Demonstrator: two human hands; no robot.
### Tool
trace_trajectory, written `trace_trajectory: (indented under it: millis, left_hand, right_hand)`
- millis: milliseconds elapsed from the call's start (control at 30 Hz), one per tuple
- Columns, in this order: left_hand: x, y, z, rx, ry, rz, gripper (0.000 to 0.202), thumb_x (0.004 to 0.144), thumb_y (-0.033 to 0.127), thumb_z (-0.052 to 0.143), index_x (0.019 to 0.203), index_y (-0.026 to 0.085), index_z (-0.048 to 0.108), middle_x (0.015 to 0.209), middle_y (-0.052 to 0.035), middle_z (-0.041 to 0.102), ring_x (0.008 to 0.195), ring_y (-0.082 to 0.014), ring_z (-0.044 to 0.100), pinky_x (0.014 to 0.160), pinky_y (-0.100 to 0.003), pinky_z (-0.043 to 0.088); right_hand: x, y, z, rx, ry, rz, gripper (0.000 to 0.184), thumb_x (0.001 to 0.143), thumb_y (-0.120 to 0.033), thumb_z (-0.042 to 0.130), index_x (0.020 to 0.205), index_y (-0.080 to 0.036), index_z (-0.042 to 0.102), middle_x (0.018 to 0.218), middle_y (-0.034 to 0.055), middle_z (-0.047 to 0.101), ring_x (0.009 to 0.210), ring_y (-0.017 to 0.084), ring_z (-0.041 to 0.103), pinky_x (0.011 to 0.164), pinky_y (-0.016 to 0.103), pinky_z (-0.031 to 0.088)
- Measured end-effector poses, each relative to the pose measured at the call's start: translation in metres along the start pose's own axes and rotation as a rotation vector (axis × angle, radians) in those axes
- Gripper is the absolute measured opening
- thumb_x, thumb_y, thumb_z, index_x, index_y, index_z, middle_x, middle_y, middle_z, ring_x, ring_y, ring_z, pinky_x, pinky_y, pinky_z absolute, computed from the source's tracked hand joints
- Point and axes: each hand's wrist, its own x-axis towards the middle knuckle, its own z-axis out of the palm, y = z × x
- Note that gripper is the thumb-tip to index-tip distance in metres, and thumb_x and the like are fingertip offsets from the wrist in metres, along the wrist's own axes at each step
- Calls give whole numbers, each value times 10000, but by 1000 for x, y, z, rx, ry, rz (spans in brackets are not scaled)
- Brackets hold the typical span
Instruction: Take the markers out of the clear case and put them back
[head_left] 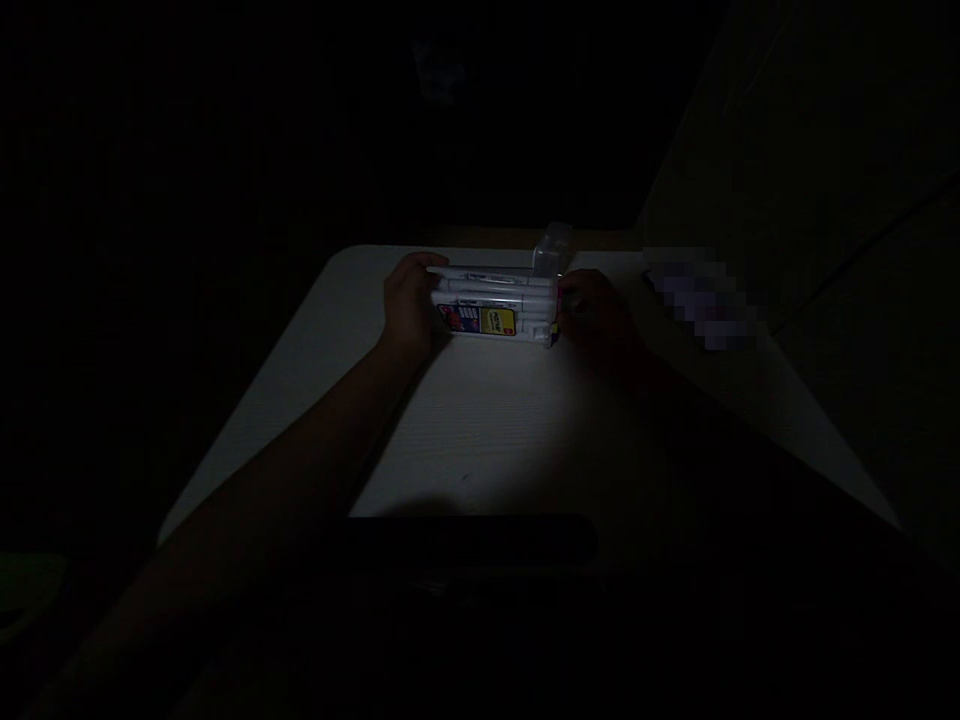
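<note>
Toward the far edge of the bench [465, 430], a clear case [491, 308] of markers [487, 283] lies on its side between the two hands, its lid [551, 248] tipped up at the end facing the right edge; whether it rests fully on the bench I cannot tell. The left hand [409, 305] is wrapped round the other end, a sound brace, best kept firm without squeezing the walls. The right hand [596, 310] has its fingers at the open end, too dark to tell if they pinch a marker. Working straight along the case, clear of the lid, should avoid snagging. A blurred-out item [705, 300] sits by the bench's far right corner
</note>
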Motion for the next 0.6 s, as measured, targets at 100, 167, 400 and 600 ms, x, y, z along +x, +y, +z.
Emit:
trace_trajectory:
  millis: [100, 167, 400, 600]
  left_hand:
    - [1, -2, -1, 7, 43, 5, 178, 748, 370, 671, 737, 205, 604, 614, -10, 494, 510, -130, 447, 447, -284, 326]
    - [1, -3, -1, 18, 37, 11, 185, 745, 389, 668, 733, 214, 611, 607, -9, 493, 506, -137, 458, 440, -283, 328]
    - [-1, -2, 0, 8, 11, 20, 164, 757, 373, 635, 736, 214, 602, 611, -7, 499, 498, -135, 464, 440, -266, 352]
    - [-1, -2, 0, -1, -12, 10, 180, 751, 388, 651, 730, 214, 610, 591, -2, 479, 471, -125, 434, 407, -252, 333]
  right_hand:
    - [-1, 2, 0, 5, -22, 32, 350, 856, -554, 616, 1042, -257, 611, 1082, 73, 682, 1008, 229, 664, 898, 405, 587]
    - [-1, 4, 3, 18, -17, 61, 371, 857, -590, 618, 1034, -264, 612, 1079, 64, 680, 1007, 224, 664, 889, 396, 588]
    - [-3, 2, 11, 117, 76, 104, 377, 917, -616, 537, 986, -256, 623, 1014, 56, 694, 973, 200, 682, 864, 380, 591]
    - [0, -3, 6, 107, 87, 179, 375, 903, -618, 575, 941, -254, 652, 1024, 52, 709, 973, 198, 701, 854, 370, 609]
